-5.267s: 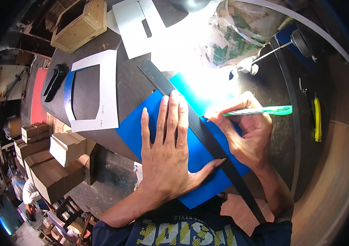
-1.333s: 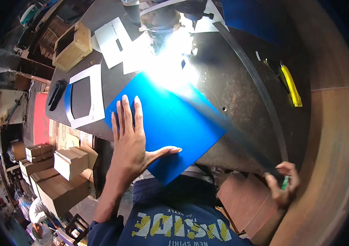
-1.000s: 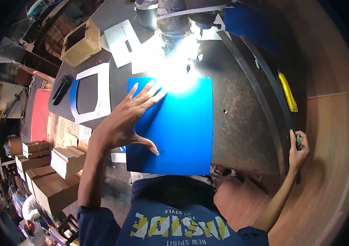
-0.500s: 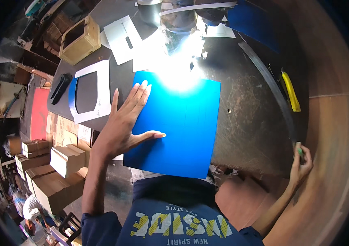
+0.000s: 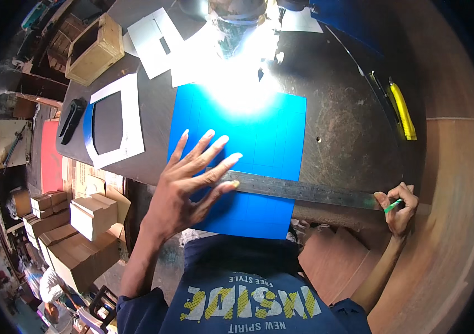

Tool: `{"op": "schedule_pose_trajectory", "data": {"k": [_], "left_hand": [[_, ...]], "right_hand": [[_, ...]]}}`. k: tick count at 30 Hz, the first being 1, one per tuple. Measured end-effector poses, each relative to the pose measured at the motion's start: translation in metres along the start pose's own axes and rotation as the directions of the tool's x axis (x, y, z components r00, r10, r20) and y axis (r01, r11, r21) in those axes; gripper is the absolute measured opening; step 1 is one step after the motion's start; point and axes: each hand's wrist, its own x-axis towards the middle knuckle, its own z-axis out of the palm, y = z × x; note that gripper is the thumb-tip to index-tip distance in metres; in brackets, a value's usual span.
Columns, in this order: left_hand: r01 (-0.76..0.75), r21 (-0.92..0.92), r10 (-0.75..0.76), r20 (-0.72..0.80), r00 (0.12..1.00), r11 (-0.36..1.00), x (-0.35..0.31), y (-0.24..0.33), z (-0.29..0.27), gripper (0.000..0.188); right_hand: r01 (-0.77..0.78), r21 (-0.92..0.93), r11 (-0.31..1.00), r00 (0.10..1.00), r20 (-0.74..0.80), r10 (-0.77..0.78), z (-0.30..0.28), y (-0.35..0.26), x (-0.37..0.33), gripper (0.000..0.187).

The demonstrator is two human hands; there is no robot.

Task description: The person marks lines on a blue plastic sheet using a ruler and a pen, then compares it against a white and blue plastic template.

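Note:
A blue sheet [image 5: 231,214] with faint ruled lines lies on the dark table in front of me. Across its lower part runs a long metal ruler [image 5: 315,191], reaching past the sheet's right edge. My left hand [image 5: 187,183] lies spread over the ruler's left end and the sheet, fingers apart. At the ruler's right end, my right hand [image 5: 401,209] is closed, thumb by the ruler. A slim green pen or pencil [image 5: 394,205] sticks out from its fingers. Glare from a bright lamp [image 5: 242,72] washes out the sheet's far edge.
To the right lies a yellow utility knife [image 5: 401,111]. A white card frame [image 5: 131,119], a black stapler [image 5: 72,121] and an open wooden box [image 5: 95,50] are on the left. White cut sheets [image 5: 153,44] lie beyond. Cardboard boxes [image 5: 81,253] stand below the table's left side.
The ruler has swung from the table's right side to lie across the blue sheet. My left hand has slid nearer me, onto the ruler's end. My right hand has moved slightly left.

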Motion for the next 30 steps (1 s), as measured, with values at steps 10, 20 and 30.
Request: {"op": "schedule_pose_trajectory", "data": {"k": [10,20,30], "left_hand": [[-0.029,0.083,0.028,0.010,1.000,0.996,-0.002,-0.007,0.008,0.037],[-0.036,0.059,0.035,0.014,0.999,0.998,-0.002,-0.010,0.004,0.038],[-0.039,0.074,0.038,0.021,0.999,0.996,0.000,-0.007,0.002,0.038]], "right_hand": [[-0.001,-0.018,1.000,1.000,0.028,0.002,0.005,-0.003,0.005,0.041],[-0.044,-0.022,0.999,0.997,0.064,0.045,0.005,-0.010,0.007,0.039],[-0.047,-0.017,0.999,0.998,0.052,0.048,0.004,-0.007,0.008,0.044]]}}
